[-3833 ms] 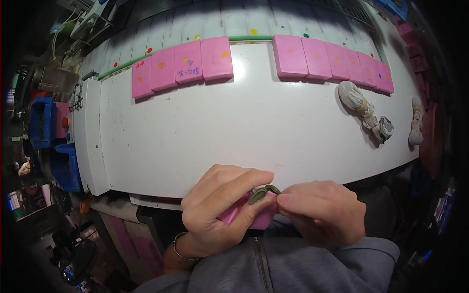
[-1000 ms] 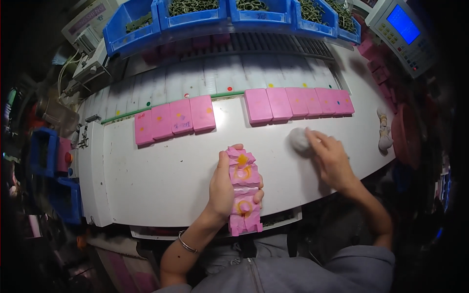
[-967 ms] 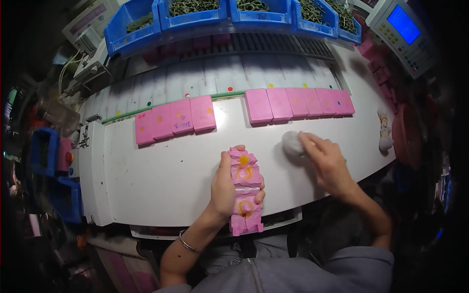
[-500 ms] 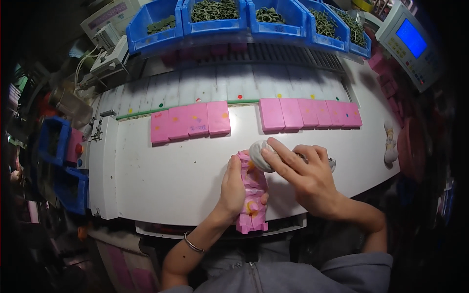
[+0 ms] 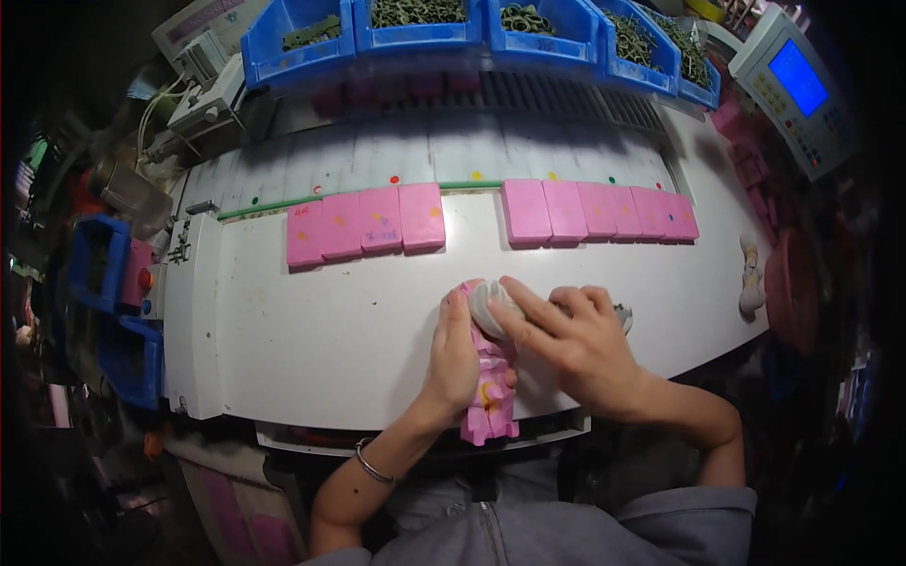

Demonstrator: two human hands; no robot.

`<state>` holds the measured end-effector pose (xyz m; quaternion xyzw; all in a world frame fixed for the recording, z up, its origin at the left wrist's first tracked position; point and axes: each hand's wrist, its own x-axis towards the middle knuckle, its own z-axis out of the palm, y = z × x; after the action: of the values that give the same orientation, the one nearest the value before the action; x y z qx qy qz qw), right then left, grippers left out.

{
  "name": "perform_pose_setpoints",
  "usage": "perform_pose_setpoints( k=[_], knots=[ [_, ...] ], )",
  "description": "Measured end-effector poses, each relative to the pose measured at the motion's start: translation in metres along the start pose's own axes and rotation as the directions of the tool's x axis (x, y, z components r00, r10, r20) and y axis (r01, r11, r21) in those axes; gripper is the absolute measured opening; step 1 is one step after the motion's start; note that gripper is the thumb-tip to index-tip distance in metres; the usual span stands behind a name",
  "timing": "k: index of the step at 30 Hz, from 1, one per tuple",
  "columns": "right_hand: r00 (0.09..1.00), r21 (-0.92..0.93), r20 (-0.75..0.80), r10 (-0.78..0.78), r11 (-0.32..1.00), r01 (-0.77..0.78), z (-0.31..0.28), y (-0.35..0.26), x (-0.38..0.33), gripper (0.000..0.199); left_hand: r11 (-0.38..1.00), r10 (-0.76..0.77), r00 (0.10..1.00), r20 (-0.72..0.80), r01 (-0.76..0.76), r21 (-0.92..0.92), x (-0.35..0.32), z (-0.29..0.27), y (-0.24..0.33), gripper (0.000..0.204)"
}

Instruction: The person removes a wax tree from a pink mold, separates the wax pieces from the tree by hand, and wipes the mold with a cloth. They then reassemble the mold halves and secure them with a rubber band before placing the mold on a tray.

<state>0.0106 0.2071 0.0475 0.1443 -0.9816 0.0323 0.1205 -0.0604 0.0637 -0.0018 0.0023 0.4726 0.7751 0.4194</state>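
The carved pink block [image 5: 491, 401] sits in your left hand [image 5: 453, 358], above the near edge of the surface [image 5: 302, 340], your grip closed around its sides. Your right hand [image 5: 585, 349] has its grip closed on a rounded cloth bag [image 5: 494, 307], which covers the block's far end. Beyond lie smooth pink slabs [image 5: 421, 217] in two groups, then blue bins [image 5: 425, 61] of green pieces.

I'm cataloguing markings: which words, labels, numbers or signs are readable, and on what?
Locations only, wording not copied:
Leftmost pink block: red writing, too small.
Third pink block from left: blurred blue writing.
Pale box, upper left: lettering.
Blue bin, top middle: unreadable mark.
Control panel: labels too small.
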Motion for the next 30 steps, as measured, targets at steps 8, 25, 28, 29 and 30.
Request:
perform_pose_setpoints(
  k=[8,25,28,29,30],
  knots=[
    [0.986,0.031,-0.162,0.045,0.999,-0.041,0.007,-0.018,-0.012,0.055,0.981,0.155,0.988,-0.022,-0.151,0.120,0.002,-0.009,-0.004,0.045],
    [0.986,0.109,-0.141,0.087,0.991,-0.072,0.018,-0.012,-0.005,0.058,0.965,0.231,0.971,-0.054,-0.222,0.143,-0.001,0.003,0.008,0.042],
    [0.996,0.143,-0.077,0.054,0.989,-0.042,0.005,-0.011,-0.002,0.060,0.964,0.261,0.964,-0.052,-0.259,0.056,-0.003,-0.002,0.008,0.038],
    [0.997,0.232,-0.038,0.074,0.971,-0.063,-0.003,-0.009,-0.001,0.061,0.936,0.347,0.937,-0.035,-0.344,0.070,-0.002,-0.004,0.009,0.036],
    [0.996,0.319,0.003,0.090,0.944,-0.086,-0.007,-0.007,-0.002,0.063,0.936,0.349,0.936,-0.044,-0.345,0.073,-0.003,-0.005,0.010,0.036]
  ],
)
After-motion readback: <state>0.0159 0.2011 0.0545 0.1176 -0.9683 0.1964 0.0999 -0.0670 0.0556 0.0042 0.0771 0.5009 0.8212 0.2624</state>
